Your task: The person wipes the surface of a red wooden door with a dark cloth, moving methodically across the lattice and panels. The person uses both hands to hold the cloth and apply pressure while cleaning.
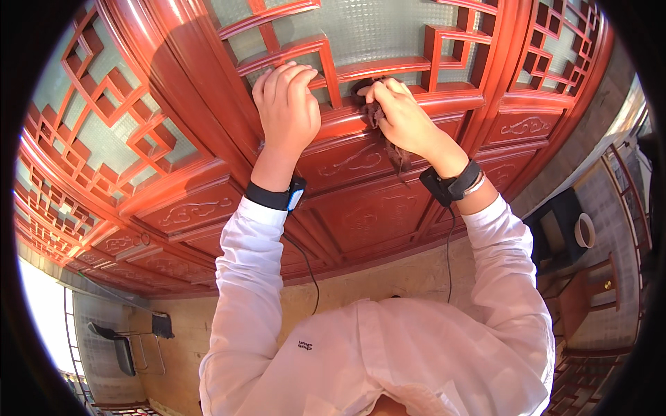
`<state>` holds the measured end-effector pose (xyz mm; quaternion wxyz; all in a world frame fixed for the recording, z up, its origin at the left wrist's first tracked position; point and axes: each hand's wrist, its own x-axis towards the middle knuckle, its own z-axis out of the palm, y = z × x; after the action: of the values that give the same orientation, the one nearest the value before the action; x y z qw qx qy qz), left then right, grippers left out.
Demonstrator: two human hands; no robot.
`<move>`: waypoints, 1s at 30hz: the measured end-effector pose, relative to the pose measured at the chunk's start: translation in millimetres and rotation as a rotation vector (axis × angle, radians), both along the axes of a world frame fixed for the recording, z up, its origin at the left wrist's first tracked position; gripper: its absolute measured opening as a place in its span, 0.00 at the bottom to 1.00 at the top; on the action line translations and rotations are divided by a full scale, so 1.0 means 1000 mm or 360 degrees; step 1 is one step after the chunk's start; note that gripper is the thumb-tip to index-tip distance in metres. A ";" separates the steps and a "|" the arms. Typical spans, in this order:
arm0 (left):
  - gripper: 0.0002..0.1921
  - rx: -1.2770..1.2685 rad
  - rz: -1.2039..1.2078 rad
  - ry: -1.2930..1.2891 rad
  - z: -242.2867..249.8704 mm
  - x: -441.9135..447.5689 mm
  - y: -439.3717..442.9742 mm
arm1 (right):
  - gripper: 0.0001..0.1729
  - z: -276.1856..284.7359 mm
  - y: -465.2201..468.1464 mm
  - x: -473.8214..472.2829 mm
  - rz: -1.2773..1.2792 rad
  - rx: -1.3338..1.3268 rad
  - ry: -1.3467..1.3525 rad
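My right hand (pixel 403 117) grips a dark brown cloth (pixel 375 115) against the lower rail (pixel 343 124) of a red wooden lattice panel. Part of the cloth hangs below my fingers over the carved panel beneath. Further left, my left hand (pixel 289 104) rests with bent fingers at a lattice bar (pixel 281 56) near the panel's left side; I see no object in it. Its fingertips are partly hidden behind the hand's back. Patterned glass (pixel 380 31) shows behind the lattice.
Carved red panels (pixel 372 216) run below the lattice, with more lattice sections to both sides. A black chair (pixel 125 348) stands at lower left. On the right are a pale bucket (pixel 585 230) on a dark seat and a wooden chair (pixel 577 301). Cables hang from both wristbands.
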<state>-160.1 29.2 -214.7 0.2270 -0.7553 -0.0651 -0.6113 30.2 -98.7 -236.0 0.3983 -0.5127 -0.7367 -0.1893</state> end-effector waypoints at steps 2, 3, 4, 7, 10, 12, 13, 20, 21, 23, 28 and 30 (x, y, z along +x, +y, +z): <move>0.19 -0.0026 0.0002 0.0041 -0.002 -0.003 0.000 | 0.14 -0.001 -0.002 -0.004 -0.0252 -0.0070 -0.0038; 0.19 -0.0030 0.0002 0.0058 -0.003 -0.005 0.001 | 0.15 -0.004 0.000 -0.009 -0.0149 0.0045 -0.0090; 0.18 -0.0039 0.0017 0.0075 -0.004 -0.004 0.000 | 0.15 -0.007 0.002 -0.016 -0.0097 0.0134 -0.0095; 0.16 -0.0066 0.0050 0.0108 -0.008 -0.001 0.000 | 0.17 -0.013 0.009 -0.027 -0.0053 0.0215 -0.0058; 0.15 -0.0040 0.0188 0.0102 -0.013 0.006 0.000 | 0.17 -0.012 0.015 -0.024 -0.0069 0.0133 -0.0091; 0.15 -0.0037 0.0095 0.0053 -0.014 0.007 0.003 | 0.15 -0.008 0.017 -0.016 -0.0014 0.0100 -0.0116; 0.15 -0.0030 0.0054 0.0032 -0.014 0.007 0.005 | 0.16 -0.006 0.017 -0.011 0.0091 0.0132 -0.0102; 0.15 -0.0123 -0.0298 0.0020 -0.017 -0.005 0.013 | 0.20 -0.026 -0.006 0.001 0.0933 0.0248 0.1425; 0.15 -0.0145 -0.0347 -0.0015 -0.017 -0.005 0.013 | 0.21 -0.029 -0.007 -0.001 0.0886 0.0407 0.1609; 0.17 -0.0117 -0.0334 -0.0098 -0.016 -0.006 0.011 | 0.23 -0.038 -0.003 -0.017 0.0926 0.0510 0.1575; 0.16 -0.0360 -0.0511 -0.0253 -0.013 -0.015 0.005 | 0.31 -0.042 0.024 -0.058 0.0288 0.0421 -0.0038; 0.16 -0.0419 -0.0639 -0.0236 -0.010 -0.023 0.006 | 0.27 -0.042 0.037 -0.082 -0.0094 0.0380 -0.0433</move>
<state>-183.2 34.7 -224.5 -0.0047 -0.7294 -0.0094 -0.6841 -52.0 -61.4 -277.7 0.3474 -0.4528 -0.7407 -0.3544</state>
